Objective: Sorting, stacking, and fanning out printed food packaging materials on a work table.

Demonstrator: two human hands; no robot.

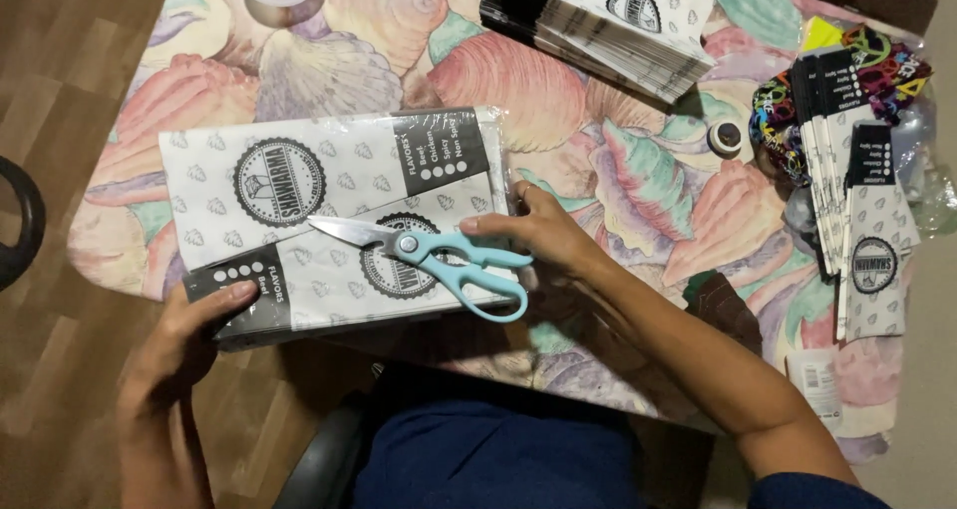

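Note:
A plastic-wrapped pack of white printed paper sleeves (319, 185) with black end panels lies on the table in front of me. Light blue-handled scissors (439, 255) rest on top of it, blades shut and pointing left. My right hand (543, 235) lies on the pack's right edge, fingertips touching the scissors near the pivot and upper handle. My left hand (184, 335) grips the pack's lower left corner, thumb on top of the black panel.
The table (648, 185) wears a cloth with pastel seashells. A second stack of sleeves (598, 25) lies at the back; more sleeves (862, 210) fan out at right beside colourful bands (778, 120) and a small tape roll (725, 136). Wooden floor lies left.

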